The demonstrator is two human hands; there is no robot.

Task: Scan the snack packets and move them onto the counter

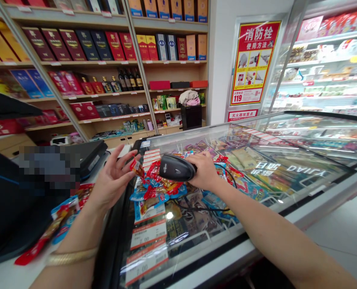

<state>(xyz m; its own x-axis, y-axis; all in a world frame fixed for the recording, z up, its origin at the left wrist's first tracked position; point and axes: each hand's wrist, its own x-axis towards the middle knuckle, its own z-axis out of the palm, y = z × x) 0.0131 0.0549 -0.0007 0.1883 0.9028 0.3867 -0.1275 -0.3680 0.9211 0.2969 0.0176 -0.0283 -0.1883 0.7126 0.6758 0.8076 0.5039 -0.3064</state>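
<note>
A black handheld barcode scanner (177, 167) is gripped in my right hand (205, 170), its head pointing left. My left hand (114, 178), with a gold bangle at the wrist, pinches a small red snack packet (137, 167) between thumb and fingers. Below the scanner, a pile of red and blue snack packets (154, 193) lies on the glass top of a freezer (196, 241). More such packets (64, 216) rest on the white counter beside my left forearm. The scanner's black cable (208, 208) loops across the glass.
Dark checkout equipment (13, 200) stands at the left, partly blurred out. Price labels (148, 233) line the freezer's near left side. Behind are shelves of boxed goods and bottles (130, 79). A red sign (255, 63) hangs on the wall, and a lit display fridge (325, 68) is at right.
</note>
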